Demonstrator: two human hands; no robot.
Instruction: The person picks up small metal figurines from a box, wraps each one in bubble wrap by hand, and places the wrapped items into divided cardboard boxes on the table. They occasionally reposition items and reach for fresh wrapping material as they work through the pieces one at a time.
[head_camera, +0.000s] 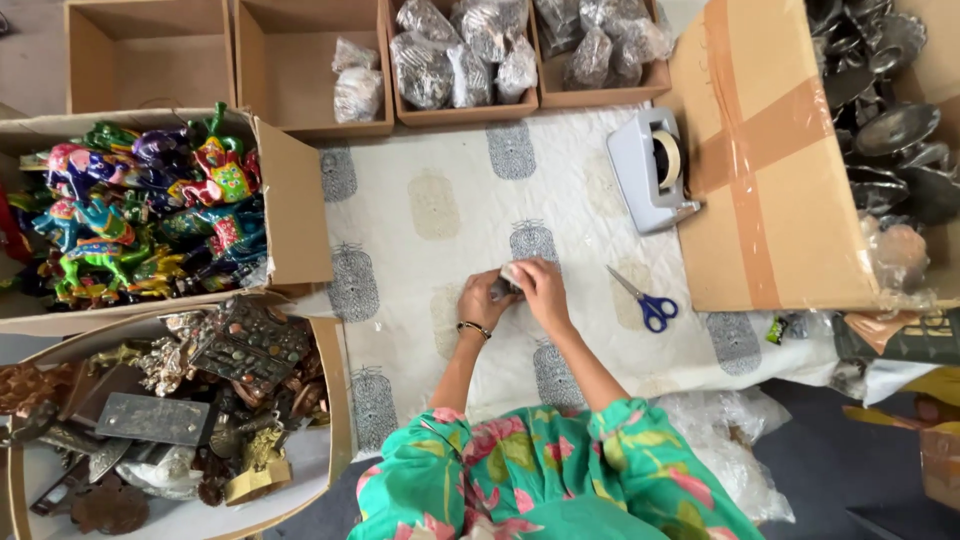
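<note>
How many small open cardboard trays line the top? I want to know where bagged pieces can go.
4: far left tray, empty; the next, two bagged items; the third, full of bags; the rightmost, also full, partly cut off.

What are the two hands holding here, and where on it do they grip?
Both the left hand and right hand close around a small grey wrapped object, one on each side of it. The exact finger placement is too small to tell.

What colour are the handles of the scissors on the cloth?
The scissors have blue handles, seen best in the head view, right of the hands.
</note>
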